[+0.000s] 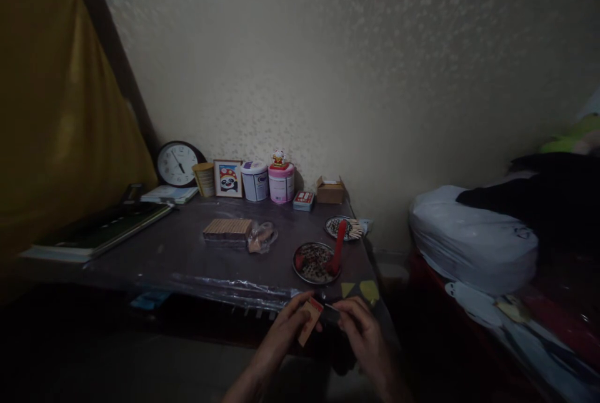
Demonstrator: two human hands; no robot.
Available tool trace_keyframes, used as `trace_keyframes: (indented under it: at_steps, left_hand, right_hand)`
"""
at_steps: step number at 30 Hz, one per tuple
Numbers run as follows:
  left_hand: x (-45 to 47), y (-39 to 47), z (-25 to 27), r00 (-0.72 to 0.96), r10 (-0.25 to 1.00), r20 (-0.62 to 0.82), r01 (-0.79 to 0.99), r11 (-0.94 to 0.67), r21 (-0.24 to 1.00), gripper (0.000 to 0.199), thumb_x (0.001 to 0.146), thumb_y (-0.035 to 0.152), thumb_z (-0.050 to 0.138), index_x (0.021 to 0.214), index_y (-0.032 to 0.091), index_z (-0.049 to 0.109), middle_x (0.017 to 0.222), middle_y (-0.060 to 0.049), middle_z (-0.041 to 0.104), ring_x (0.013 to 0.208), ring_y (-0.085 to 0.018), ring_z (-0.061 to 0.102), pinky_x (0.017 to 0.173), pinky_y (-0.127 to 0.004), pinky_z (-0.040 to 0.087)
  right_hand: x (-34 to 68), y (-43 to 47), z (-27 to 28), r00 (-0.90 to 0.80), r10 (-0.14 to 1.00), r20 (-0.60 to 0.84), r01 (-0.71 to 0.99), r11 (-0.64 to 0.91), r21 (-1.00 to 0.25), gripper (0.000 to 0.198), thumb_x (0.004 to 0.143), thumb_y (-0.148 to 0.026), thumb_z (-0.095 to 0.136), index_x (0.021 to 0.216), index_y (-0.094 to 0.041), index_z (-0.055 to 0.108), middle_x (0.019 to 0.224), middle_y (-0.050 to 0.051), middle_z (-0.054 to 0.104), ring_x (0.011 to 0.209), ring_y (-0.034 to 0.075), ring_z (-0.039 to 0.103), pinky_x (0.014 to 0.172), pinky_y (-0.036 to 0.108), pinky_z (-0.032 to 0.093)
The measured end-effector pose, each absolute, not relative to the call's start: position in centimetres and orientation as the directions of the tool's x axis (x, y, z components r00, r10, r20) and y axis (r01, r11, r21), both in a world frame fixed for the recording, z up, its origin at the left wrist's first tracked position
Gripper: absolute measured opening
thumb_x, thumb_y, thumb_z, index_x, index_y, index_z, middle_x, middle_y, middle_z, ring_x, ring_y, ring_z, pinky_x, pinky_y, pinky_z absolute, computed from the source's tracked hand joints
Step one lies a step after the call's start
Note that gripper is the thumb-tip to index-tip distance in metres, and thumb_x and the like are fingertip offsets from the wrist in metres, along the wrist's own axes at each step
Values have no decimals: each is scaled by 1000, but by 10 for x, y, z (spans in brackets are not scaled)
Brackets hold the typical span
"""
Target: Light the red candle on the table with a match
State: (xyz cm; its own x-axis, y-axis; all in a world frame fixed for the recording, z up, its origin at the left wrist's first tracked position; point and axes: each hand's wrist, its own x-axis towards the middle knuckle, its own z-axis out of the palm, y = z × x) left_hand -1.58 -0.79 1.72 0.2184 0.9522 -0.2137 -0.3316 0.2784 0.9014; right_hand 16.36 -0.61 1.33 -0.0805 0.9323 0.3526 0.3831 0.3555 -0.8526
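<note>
My left hand (291,323) is closed around a small tan matchbox (309,323) with a red band near its upper end. The box is tilted over the table's front edge. Just to its right, my right hand (362,328) pinches a thin pale match (332,307), whose tip points at the box's red end. Whether the tip touches the box I cannot tell. Beyond my hands sits a round metal plate (296,268) with a dark speckled pattern. A red candle (340,243) leans upright at its right side, and red pieces lie on the plate.
A second plate (330,229) farther back holds several pale sticks (357,229). Yellow-green paper pieces (369,290) lie near the right edge. A striped block (227,229) and a plastic bag (262,237) are mid-table. Clock (178,164), tubs (281,184) and small carton (330,192) line the wall.
</note>
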Motion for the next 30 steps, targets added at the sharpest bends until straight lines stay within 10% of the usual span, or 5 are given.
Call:
trace_keyframes:
  at_steps: [30]
  left_hand:
    - [-12, -5, 10, 180, 956, -233, -475, 292, 830, 53, 59, 38, 78, 103, 22, 52, 78, 2, 62, 59, -12, 58, 47, -21, 43]
  right_hand:
    - [147, -17, 14, -83, 985, 153, 63, 158, -985, 26, 73, -45, 67, 74, -19, 60, 67, -1, 58, 63, 15, 57, 60, 25, 49]
